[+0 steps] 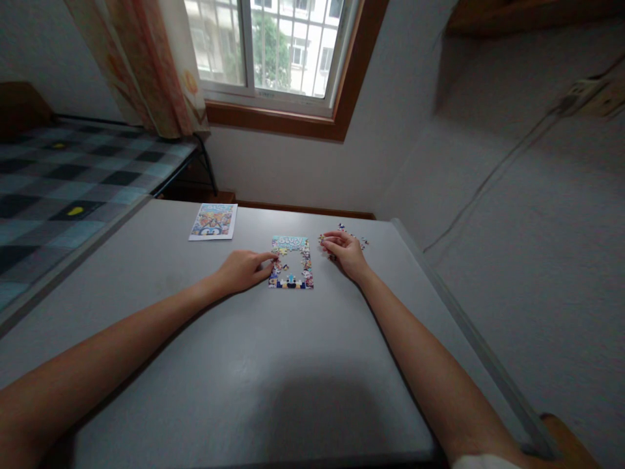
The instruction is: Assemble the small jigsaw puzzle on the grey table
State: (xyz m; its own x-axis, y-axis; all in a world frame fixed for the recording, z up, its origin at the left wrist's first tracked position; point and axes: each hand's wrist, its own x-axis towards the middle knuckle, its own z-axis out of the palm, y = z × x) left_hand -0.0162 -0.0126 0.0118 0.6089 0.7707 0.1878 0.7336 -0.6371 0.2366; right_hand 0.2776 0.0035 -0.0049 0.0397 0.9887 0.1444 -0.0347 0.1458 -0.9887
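Note:
A small jigsaw puzzle lies on the grey table, its border joined and its middle still bare. My left hand rests beside its left edge, fingers curled, with the fingertips pressed on a piece at the frame's left side. My right hand sits just right of the puzzle, fingers pinched over a little heap of loose pieces. What that pinch holds is too small to make out.
A printed picture card lies at the table's far left. A bed with a checked cover stands to the left. The wall and a raised table edge run along the right; a window is ahead.

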